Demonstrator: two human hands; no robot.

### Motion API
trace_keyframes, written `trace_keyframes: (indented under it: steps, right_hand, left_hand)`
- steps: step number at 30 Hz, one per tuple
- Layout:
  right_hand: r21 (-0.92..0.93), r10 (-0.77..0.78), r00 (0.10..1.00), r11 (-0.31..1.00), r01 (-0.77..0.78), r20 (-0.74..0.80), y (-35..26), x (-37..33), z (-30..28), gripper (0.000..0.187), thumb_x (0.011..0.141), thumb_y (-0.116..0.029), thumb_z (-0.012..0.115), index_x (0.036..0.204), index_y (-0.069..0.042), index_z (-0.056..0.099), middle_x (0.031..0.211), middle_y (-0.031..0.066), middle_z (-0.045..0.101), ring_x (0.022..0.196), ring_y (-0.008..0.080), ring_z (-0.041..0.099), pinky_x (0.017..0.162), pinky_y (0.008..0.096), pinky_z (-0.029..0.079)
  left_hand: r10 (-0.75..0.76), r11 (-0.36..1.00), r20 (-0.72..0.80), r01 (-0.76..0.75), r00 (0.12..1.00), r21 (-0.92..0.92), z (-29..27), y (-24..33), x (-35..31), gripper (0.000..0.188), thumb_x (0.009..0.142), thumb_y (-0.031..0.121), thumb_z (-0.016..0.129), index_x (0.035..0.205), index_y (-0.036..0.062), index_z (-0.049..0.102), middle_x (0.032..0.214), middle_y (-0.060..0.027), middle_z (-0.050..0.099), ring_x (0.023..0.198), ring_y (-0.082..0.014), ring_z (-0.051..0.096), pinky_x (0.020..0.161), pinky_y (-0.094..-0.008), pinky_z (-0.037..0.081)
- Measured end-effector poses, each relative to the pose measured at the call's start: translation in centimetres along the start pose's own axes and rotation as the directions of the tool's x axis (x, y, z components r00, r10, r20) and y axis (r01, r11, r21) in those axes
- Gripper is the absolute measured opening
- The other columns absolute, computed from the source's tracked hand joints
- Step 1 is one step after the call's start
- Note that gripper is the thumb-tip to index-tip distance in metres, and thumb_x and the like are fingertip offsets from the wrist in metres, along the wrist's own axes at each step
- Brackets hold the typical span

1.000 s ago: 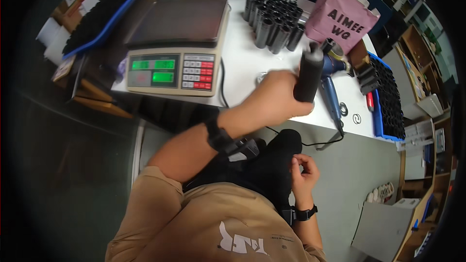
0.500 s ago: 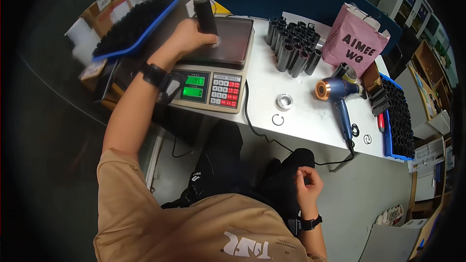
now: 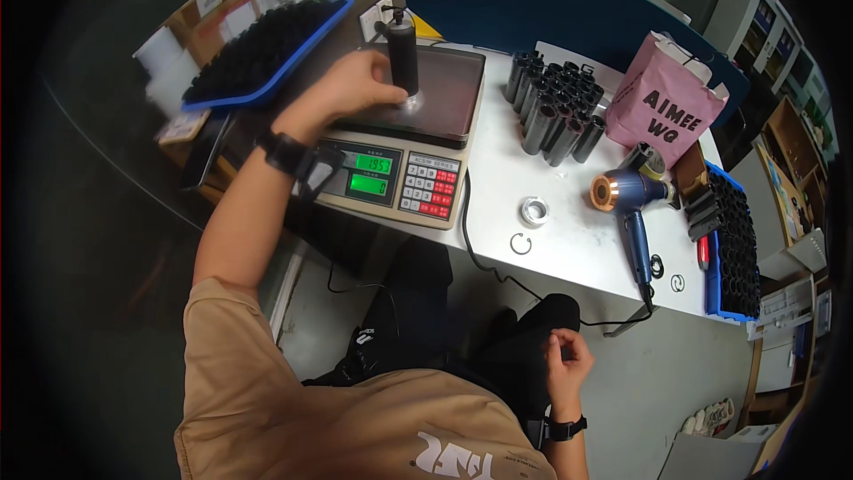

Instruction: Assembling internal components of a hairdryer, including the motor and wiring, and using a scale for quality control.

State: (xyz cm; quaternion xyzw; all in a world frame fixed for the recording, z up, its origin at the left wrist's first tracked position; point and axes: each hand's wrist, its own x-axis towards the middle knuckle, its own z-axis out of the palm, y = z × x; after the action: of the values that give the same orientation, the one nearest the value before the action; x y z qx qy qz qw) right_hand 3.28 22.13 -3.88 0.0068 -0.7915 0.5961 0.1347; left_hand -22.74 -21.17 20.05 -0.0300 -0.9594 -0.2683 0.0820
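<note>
You have your left hand (image 3: pixel 360 86) at the low end of a black tube (image 3: pixel 403 58) that stands upright on the scale (image 3: pixel 453 93). It is hard to see if your fingers grip it. Green numbers glow on the front of the scale. Your right hand (image 3: pixel 569 361) hangs near your knee (image 3: pixel 555 313), fingers loosely bent. On the white table (image 3: pixel 577 244), lots of black tubes (image 3: pixel 558 116) stand close together by a pink bag (image 3: pixel 662 102). Nearer you are a silver ring (image 3: pixel 534 223) and a thin open clip (image 3: pixel 511 244). A blue hair dryer (image 3: pixel 636 195) lies to their right, near a blue tray (image 3: pixel 713 289).
</note>
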Motion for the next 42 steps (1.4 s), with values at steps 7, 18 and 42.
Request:
trace_keyframes:
  steps: [7, 18, 42]
  right_hand:
    - [0.008, 0.045, 0.999, 0.999, -0.045, 0.007, 0.8, 0.5, 0.2, 0.005, 0.100, -0.003, 0.069, 0.104, 0.000, 0.068, 0.081, 0.0015, 0.068, 0.070, 0.0082, 0.062, 0.063, 0.0219, 0.048]
    - [0.013, 0.057, 0.997, 0.998, -0.057, 0.047, 1.1, 0.1, -0.1, 0.005, 0.100, -0.002, 0.067, 0.105, -0.001, 0.067, 0.082, 0.0013, 0.068, 0.071, 0.0082, 0.061, 0.064, 0.0224, 0.047]
    - [-0.020, 0.052, 0.998, 0.998, -0.052, 0.031, 1.3, -0.2, -0.1, 0.009, 0.098, -0.001, 0.067, 0.108, 0.000, 0.069, 0.081, 0.0022, 0.069, 0.073, 0.0096, 0.065, 0.067, 0.0232, 0.050]
  left_hand:
    - [0.030, 0.980, -0.048, -0.039, 0.998, -0.194, -4.1, -1.9, 0.0, 0.059, 0.085, 0.015, 0.083, 0.136, -0.0076, 0.063, 0.100, -0.0003, 0.061, 0.095, -0.0105, 0.058, 0.088, -0.0247, 0.050]
    - [0.051, 0.985, 0.021, -0.047, 0.998, -0.164, -3.3, -1.3, 0.2, 0.060, 0.084, 0.013, 0.084, 0.138, -0.0052, 0.063, 0.102, 0.0000, 0.059, 0.094, -0.0111, 0.058, 0.087, -0.0244, 0.049]
    - [0.029, 0.999, 0.003, -0.029, 1.000, -0.017, 2.3, -0.1, 1.9, 0.042, 0.079, 0.027, 0.089, 0.104, -0.0035, 0.075, 0.086, -0.0084, 0.073, 0.076, -0.0137, 0.068, 0.071, -0.0305, 0.055]
